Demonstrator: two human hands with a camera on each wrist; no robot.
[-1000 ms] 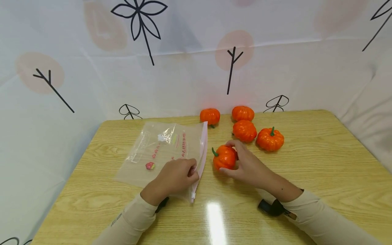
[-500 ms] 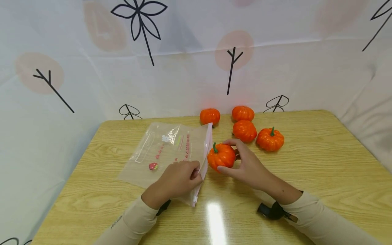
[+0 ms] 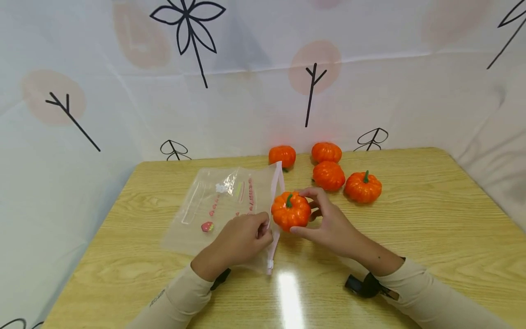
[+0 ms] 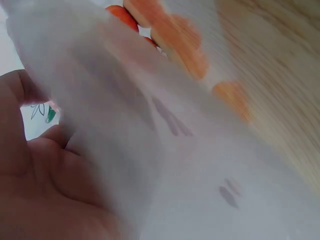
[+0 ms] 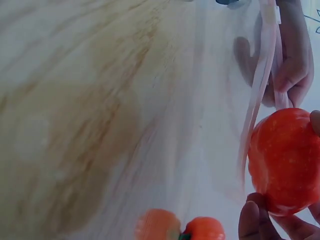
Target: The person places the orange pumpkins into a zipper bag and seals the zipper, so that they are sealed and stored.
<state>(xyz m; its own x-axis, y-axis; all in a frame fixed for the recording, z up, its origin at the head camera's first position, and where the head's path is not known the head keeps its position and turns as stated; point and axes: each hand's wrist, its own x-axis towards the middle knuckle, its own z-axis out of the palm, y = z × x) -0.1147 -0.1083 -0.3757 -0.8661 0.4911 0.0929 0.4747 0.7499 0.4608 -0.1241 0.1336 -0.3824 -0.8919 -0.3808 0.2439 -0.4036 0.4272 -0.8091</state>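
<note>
A clear zip bag (image 3: 197, 201) with a pink zip edge and strawberry prints lies on the table, its mouth facing right. My left hand (image 3: 242, 237) pinches the upper side of that mouth near its middle; the pink edges stand apart in the right wrist view. In my right hand (image 3: 328, 224) is a small orange pumpkin (image 3: 291, 211) with a green stem, gripped between thumb and fingers. The pumpkin (image 5: 285, 160) is right at the bag's mouth, against or just in front of the pink edge. Bag film covers much of the left wrist view.
Several more orange pumpkins stand toward the back: one behind the bag's corner (image 3: 282, 156), two close together (image 3: 328, 175), and one farther right with its stem up (image 3: 363, 187). A patterned white cloth (image 3: 255, 100) rises behind the wooden table (image 3: 431, 219).
The pumpkin has moved left to the bag's mouth in my right hand, and its stem has turned more upright. My left hand has shifted slightly right, and the bag's mouth has spread apart.
</note>
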